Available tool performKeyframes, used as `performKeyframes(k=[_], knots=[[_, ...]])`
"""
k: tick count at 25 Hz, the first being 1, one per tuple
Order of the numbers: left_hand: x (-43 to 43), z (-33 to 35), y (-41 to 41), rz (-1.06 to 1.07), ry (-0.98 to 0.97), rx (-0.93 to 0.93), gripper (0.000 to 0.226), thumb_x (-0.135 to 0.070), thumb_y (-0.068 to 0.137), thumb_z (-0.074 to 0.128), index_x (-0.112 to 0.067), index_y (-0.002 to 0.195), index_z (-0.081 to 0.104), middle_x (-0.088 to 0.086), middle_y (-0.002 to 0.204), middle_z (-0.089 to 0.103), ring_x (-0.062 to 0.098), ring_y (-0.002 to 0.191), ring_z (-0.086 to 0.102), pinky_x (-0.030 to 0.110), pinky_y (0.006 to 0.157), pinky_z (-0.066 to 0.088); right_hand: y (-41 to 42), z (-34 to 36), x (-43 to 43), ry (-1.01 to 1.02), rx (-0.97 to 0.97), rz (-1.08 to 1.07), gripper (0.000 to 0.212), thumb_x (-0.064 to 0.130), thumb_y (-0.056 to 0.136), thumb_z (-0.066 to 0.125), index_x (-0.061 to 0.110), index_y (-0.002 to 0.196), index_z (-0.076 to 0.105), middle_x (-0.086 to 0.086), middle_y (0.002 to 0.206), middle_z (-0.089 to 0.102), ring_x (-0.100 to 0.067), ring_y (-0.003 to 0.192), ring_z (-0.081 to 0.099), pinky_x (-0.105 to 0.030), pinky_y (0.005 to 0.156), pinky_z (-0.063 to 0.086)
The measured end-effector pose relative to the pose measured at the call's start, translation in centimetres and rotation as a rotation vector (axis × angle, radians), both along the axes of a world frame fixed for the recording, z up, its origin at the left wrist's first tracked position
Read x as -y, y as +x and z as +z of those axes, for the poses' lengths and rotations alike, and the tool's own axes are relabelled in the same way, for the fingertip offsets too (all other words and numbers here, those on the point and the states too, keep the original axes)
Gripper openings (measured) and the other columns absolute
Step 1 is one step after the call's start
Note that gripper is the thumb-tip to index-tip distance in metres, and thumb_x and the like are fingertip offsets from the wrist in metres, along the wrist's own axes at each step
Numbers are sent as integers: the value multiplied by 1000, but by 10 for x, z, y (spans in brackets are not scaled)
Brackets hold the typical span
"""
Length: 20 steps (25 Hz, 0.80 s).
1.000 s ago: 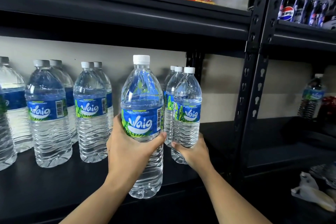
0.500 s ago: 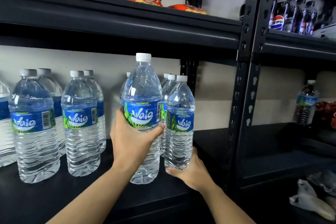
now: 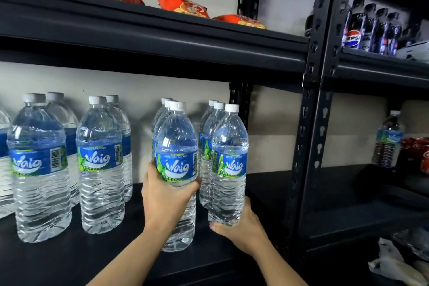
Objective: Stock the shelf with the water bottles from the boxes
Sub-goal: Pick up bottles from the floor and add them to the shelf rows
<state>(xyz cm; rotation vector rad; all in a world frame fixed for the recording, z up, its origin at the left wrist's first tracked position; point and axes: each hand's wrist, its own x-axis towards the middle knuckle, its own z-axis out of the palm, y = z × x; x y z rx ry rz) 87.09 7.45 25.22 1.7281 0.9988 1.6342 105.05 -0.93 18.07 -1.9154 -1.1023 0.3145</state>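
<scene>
My left hand (image 3: 166, 202) grips a clear water bottle (image 3: 176, 146) with a blue label and white cap, upright at the front of a row, its base on or just above the black shelf (image 3: 69, 260). My right hand (image 3: 241, 230) holds the bottom of a second water bottle (image 3: 228, 165) standing upright at the front of the row to the right. Behind each of these stand two more bottles. More rows of water bottles (image 3: 99, 165) stand to the left.
An upper shelf (image 3: 162, 37) overhangs the bottles and carries orange snack packets (image 3: 183, 7). A black upright post (image 3: 311, 137) bounds the shelf on the right. Beyond it are cola bottles (image 3: 362, 32), a lone water bottle (image 3: 387, 139) and red cans (image 3: 417, 153).
My left hand has lowered its bottle down to the shelf in front of its row. My right hand stays at the base of the right bottle.
</scene>
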Motion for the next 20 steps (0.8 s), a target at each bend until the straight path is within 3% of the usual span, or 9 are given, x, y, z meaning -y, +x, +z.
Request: performKeyframes(k=[5, 7, 9, 14, 17, 20], knots=[[0, -6, -2, -44, 20, -6, 103, -48, 49, 92, -22, 135, 41, -3, 124, 58, 19, 117, 56, 44, 102, 46, -2, 2, 2, 5, -14, 13, 109, 66, 48, 82, 38, 137, 27, 19, 126, 55, -8, 113, 57, -32, 96, 48], [2, -20, -7, -113, 19, -49, 118, -45, 48, 94, -21, 145, 31, -3, 137, 51, 15, 127, 49, 39, 109, 40, -2, 2, 3, 7, -28, 29, 114, 71, 46, 82, 37, 139, 26, 19, 129, 54, -8, 117, 55, -34, 100, 46], [3, -42, -16, -203, -30, -107, 122, -34, 50, 96, -21, 148, 25, -5, 137, 50, 12, 127, 49, 30, 107, 39, -1, 4, 3, 4, -48, 40, 113, 73, 45, 81, 38, 139, 29, 19, 129, 56, -7, 118, 55, -35, 103, 45], [-4, -64, -20, -252, -191, -114, 87, -29, 46, 98, -30, 116, 47, -8, 103, 68, 6, 98, 66, 22, 83, 47, -1, 8, 6, 9, -73, 38, 94, 66, 47, 85, 37, 128, 48, 21, 113, 66, 3, 104, 60, -27, 94, 49], [-3, -61, -14, -228, -204, -78, 83, -31, 45, 98, -33, 110, 46, -7, 103, 65, 8, 98, 64, 26, 83, 48, -2, 9, 9, 29, -83, 29, 88, 63, 48, 85, 37, 124, 50, 23, 107, 66, 7, 99, 60, -22, 88, 49], [-5, -66, -11, -180, -143, -120, 83, -38, 45, 95, -32, 113, 48, -14, 108, 56, 9, 109, 53, 32, 95, 47, -3, 11, 11, 25, -87, 23, 86, 64, 48, 85, 40, 122, 48, 24, 105, 64, 8, 98, 59, -21, 85, 46]])
